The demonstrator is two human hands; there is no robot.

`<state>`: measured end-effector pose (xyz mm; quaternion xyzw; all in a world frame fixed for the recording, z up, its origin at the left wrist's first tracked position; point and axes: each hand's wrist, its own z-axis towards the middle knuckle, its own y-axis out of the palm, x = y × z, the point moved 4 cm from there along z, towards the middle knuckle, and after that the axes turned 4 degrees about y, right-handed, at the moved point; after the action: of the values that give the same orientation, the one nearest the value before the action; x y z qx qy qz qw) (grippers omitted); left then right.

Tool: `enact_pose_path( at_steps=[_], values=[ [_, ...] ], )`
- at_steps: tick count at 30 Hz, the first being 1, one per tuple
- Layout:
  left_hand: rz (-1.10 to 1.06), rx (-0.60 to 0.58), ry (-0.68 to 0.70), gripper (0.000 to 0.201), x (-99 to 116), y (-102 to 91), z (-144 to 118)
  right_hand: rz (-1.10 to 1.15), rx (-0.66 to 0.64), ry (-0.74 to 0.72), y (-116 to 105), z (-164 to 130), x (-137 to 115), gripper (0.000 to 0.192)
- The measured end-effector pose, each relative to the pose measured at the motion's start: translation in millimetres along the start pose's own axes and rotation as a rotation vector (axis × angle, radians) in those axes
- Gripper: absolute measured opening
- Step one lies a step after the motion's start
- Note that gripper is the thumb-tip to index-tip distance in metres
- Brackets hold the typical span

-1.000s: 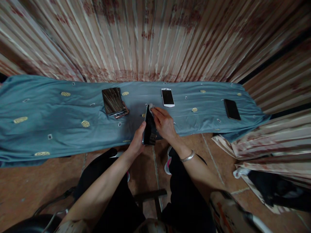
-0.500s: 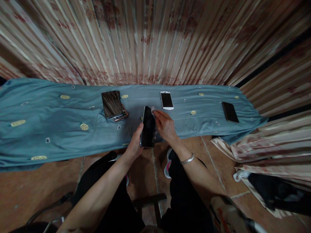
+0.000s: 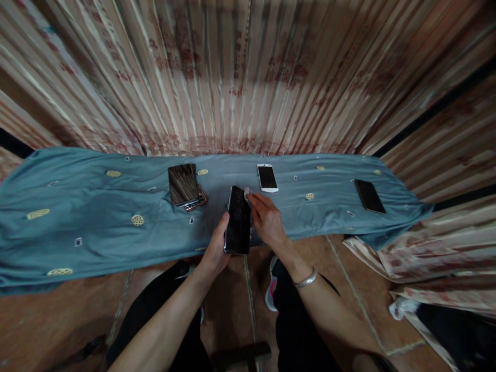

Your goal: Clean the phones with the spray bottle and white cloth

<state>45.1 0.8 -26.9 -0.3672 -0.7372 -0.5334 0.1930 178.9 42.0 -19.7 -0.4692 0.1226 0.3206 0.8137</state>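
Observation:
My left hand (image 3: 217, 248) grips a black phone (image 3: 238, 226) by its lower left edge, screen facing up toward me, over the front edge of a table draped in blue cloth (image 3: 96, 227). My right hand (image 3: 267, 219) rests against the phone's right side and pinches a small white cloth (image 3: 247, 193) at the phone's top right corner. A silver bracelet (image 3: 306, 279) sits on my right wrist.
On the blue cloth lie a stack of phones (image 3: 184, 185) to the left, a white phone (image 3: 267, 177) just behind my hands, and a black phone (image 3: 369, 196) far right. A striped curtain (image 3: 240, 77) hangs behind. Folded fabric (image 3: 434, 248) lies on the floor at right.
The phone has turned from nearly edge-on to screen-up in my left hand. My right hand stays at its top right corner with the cloth. The camera has tilted.

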Motion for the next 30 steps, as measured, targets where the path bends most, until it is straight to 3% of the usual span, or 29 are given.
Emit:
enact_pose_path(
  at_steps=[16, 30],
  values=[
    [-0.072, 0.04, 0.055, 0.034, 9.8, -7.5, 1.4, -0.052, -0.137, -0.096, -4.1, -15.2, -28.1, 0.041],
    [-0.104, 0.088, 0.133, 0.037, 27.7, -2.8, -7.3, -0.029, -0.173, -0.201, -11.7, -25.0, -54.5, 0.044]
  ],
)
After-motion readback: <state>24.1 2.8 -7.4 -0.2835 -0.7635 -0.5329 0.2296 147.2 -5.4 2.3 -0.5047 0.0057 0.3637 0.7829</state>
